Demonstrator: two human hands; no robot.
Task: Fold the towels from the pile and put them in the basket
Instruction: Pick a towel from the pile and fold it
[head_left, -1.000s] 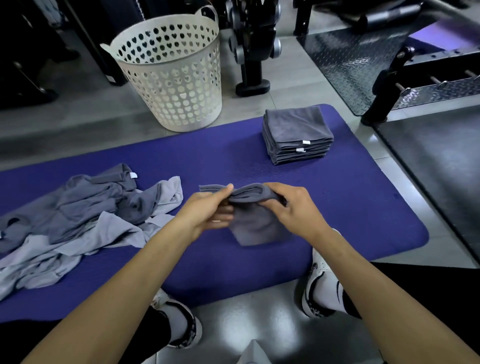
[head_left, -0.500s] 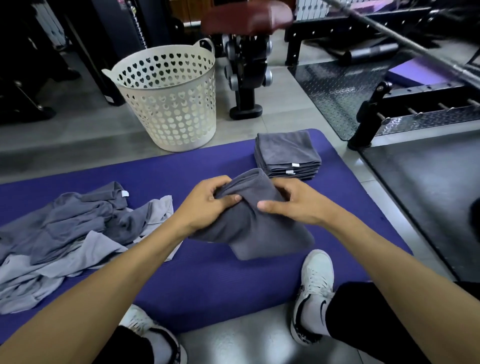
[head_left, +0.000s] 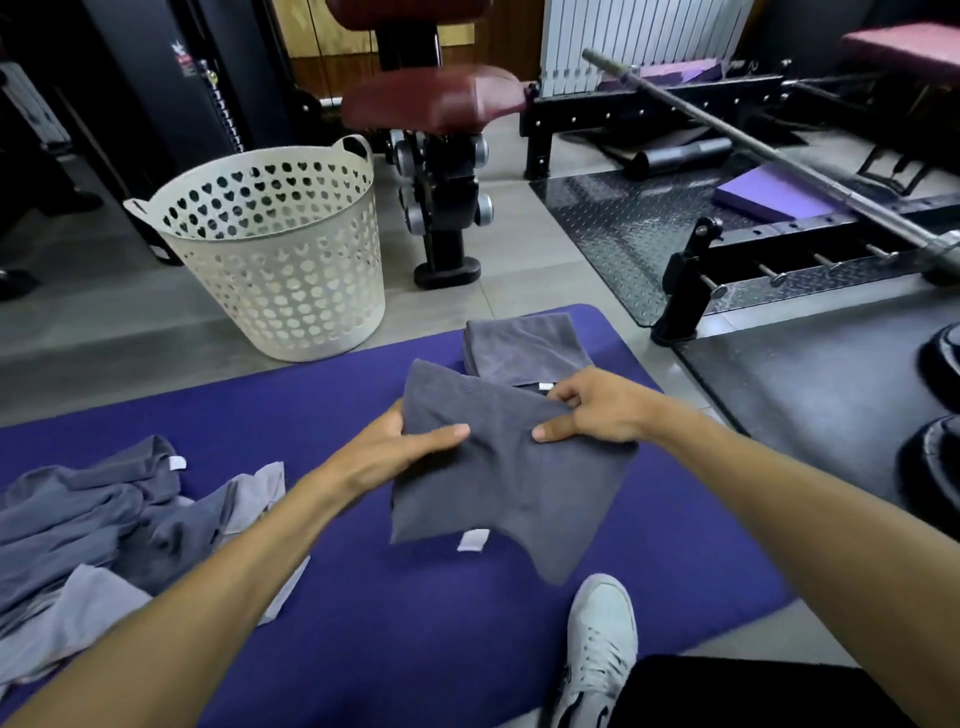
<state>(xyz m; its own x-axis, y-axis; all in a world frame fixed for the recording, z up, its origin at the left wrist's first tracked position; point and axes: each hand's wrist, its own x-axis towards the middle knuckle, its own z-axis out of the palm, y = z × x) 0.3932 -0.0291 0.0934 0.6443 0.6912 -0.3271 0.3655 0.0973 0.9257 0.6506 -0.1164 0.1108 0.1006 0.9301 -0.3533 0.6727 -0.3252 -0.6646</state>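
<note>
A folded dark grey towel (head_left: 498, 483) hangs in the air above the purple mat (head_left: 363, 597). My left hand (head_left: 400, 447) pinches its left edge, thumb on top. Its right upper edge is gripped by my right hand (head_left: 592, 408). Just behind the held towel lies a stack of folded grey towels (head_left: 524, 348), partly hidden by it. A loose pile of grey towels (head_left: 104, 525) sprawls on the mat at the left. The white perforated basket (head_left: 275, 260) stands on the floor beyond the mat, left of centre.
A weight bench with a dumbbell rack (head_left: 441, 171) stands right of the basket. A barbell (head_left: 779, 156) and black steel platform (head_left: 701, 228) fill the right. Weight plates (head_left: 935, 415) lie at the far right. My white shoe (head_left: 597, 644) rests at the mat's near edge.
Both hands have lifted the towel and moved it forward toward the folded stack. The towel now hangs flatter, with its tag showing at the bottom. The view has tilted up.
</note>
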